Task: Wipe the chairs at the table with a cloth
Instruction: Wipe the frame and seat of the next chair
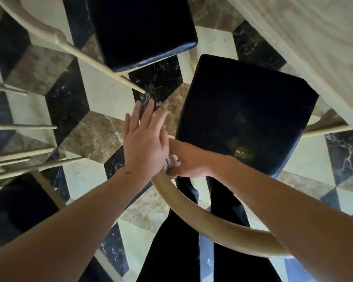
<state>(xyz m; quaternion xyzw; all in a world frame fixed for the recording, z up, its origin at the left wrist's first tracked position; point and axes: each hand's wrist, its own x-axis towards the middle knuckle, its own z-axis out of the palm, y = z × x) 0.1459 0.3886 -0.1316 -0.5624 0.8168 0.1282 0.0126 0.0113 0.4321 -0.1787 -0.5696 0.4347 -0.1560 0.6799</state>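
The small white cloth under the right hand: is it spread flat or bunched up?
Bunched up. The small white cloth shows only as a crumpled wad that the right hand presses on the curved beige chair back.

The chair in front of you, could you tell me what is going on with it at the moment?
A person stands behind a chair with a dark seat, at a pale table. The right hand is closed on a small pale cloth, pressed to the curved wooden backrest. The left hand is open and flat just above it, holding nothing. Two more dark-seated chairs stand nearby.

Single head view — steeply downward, close over chair point(247, 127) and floor point(94, 135).
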